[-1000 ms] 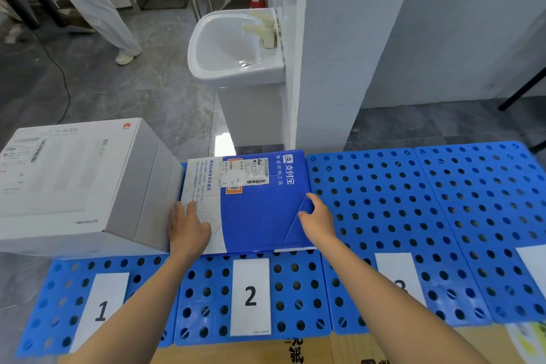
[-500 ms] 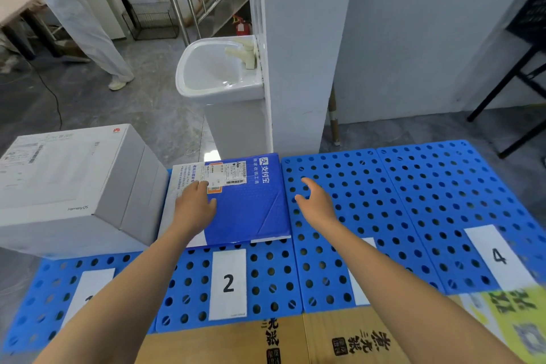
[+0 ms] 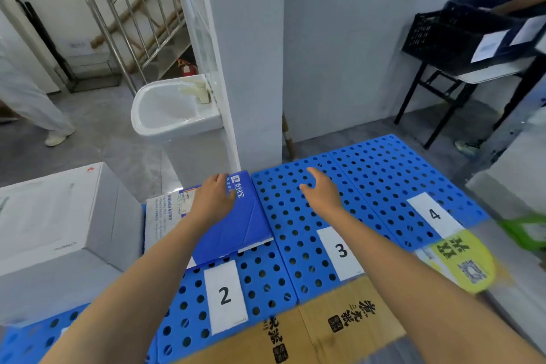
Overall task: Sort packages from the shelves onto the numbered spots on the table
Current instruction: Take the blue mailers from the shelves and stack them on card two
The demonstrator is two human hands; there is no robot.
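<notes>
- Nearest, below both forearms: brown cardboard printed with black Chinese characters and small square seals. To the right of the right forearm, a yellow sticker with blurred dark characters and a QR-like square.
- Blue perforated panels carry white paper labels with black numerals. Label "2" lies between the two forearms, label "3" just left of the right forearm, and label "4" well right of the right hand.
- The blue package is flat and lies on the panel of spot 2, beyond label "2", under the left hand.
- Its top is deep blue with faint creases, with a white logo and white Chinese characters near the left fingertips. The strip left of the hand is white with rows of small print and a shipping slip with an orange patch, too small to read.
- Left hand: fingers straight, palm down over the package top, gripping nothing. Cannot tell whether it presses or hovers just above.
- Right hand: fingers loosely spread, holding nothing, above the panel of spot 3, just right of the package edge.
- Left of the left hand, just beside the package: a large white box with a small red logo on its top and faint grey print on its side, blurred.
- Beyond the left hand: a white sink, and a red fire extinguisher farther back.
- Far right of the right hand: a black crate with white paper slips, unreadable.
</notes>
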